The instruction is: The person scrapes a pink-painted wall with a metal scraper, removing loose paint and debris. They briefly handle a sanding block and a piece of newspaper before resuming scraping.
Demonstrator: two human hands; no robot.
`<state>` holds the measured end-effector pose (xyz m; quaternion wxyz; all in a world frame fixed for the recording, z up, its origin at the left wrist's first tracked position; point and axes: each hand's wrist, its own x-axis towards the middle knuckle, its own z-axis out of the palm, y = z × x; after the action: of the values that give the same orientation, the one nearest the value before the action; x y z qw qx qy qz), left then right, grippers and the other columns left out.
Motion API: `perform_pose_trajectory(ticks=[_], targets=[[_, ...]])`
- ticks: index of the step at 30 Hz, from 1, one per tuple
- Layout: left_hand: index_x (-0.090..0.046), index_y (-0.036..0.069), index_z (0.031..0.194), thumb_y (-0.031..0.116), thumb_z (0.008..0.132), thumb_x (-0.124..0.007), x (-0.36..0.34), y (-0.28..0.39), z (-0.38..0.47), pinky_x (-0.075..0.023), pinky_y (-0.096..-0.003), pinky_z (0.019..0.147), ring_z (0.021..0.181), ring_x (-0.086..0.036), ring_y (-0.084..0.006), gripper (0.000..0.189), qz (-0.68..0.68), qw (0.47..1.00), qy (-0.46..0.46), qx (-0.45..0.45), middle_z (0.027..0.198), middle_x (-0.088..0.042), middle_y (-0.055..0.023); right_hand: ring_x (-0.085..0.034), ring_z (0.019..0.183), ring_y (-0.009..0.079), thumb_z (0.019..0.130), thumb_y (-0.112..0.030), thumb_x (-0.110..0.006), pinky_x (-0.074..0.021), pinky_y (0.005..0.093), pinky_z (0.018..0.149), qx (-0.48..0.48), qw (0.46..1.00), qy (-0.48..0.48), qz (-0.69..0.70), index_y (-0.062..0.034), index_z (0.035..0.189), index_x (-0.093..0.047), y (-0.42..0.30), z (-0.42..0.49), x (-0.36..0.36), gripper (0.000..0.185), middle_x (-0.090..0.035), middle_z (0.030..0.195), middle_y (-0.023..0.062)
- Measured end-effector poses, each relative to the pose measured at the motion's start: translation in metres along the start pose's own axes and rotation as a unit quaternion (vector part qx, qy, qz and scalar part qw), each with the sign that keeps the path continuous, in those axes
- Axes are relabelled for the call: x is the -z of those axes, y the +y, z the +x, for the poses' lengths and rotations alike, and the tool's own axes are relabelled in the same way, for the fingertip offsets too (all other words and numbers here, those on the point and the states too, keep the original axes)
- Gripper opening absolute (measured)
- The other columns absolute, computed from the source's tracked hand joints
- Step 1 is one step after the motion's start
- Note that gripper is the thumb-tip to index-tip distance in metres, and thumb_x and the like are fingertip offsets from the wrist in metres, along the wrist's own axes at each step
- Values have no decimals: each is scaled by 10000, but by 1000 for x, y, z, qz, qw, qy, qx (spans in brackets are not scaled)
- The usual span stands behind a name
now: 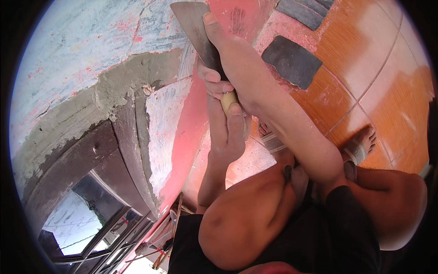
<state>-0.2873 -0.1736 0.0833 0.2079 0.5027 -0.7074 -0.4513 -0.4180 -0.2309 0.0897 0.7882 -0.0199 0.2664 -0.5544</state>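
Observation:
A broad-bladed putty knife (196, 32) is held tilted in front of the wall, its grey metal blade pointing up and away. My left hand (234, 132) grips its cream-coloured handle (227, 101), thumb lying along it. My right hand (229, 48) is at the blade, with the thumb against its right edge. Where the fingers wrap around the neck of the tool, the hands overlap and partly hide it. Just left is the wall, with a pale blue, scuffed painted part (89, 48) and a rough grey cement band (137, 68) bordering a dark wooden window frame (126, 144).
A dark sheet, apparently sandpaper (292, 61), lies on the dusty orange tile floor (342, 99); more dark sheets (304, 12) lie beyond. My sandalled feet (273, 138) and bent knees (243, 219) are close below. Window glass (78, 219) and several sticks (171, 236) are at lower left.

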Motion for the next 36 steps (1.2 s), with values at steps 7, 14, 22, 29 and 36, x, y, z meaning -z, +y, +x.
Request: perform_pose_trajectory(ticks=[7,14,22,29,36], targets=[[-363,-93,1387,153,1042,-330,5,-2,-26,-417,-322,935,1072,-489,-209,425,-102,994,13,-26,1248,-478,-168,-372,420,88,1071,-573,-375,-325,287,412,12,998,3,-59,-75,811,-485,16,-5,-7,573,-442,546,4],[-262,-84,1421,135,1070,-365,-10,3,5,-449,-291,904,1070,-497,-184,426,50,990,15,-132,1236,-457,-180,-311,408,77,1059,-586,-404,-299,264,415,-6,999,6,-46,-111,728,-424,-12,-5,1,579,-432,540,-4],[-353,-36,1377,152,1045,-359,-28,42,30,-486,-290,767,962,-518,-163,381,-107,994,10,35,1204,-465,-159,-308,418,72,1070,-572,-386,-310,268,427,57,998,-13,-36,-98,774,-437,-56,6,13,561,-436,556,-18],[-368,-23,1378,154,1047,-343,-36,44,44,-446,-308,847,981,-505,-174,376,-93,992,40,-77,1169,-501,-146,-308,416,73,1067,-571,-402,-312,275,439,61,996,28,-50,-123,712,-455,-47,6,5,574,-439,553,-20],[-422,-46,1315,185,1053,-352,-54,21,44,-441,-326,818,967,-498,-179,357,-39,988,97,-113,1130,-489,-134,-292,423,70,1067,-558,-420,-308,264,442,30,997,-11,-66,-113,719,-454,-58,-3,15,566,-428,567,-23]])
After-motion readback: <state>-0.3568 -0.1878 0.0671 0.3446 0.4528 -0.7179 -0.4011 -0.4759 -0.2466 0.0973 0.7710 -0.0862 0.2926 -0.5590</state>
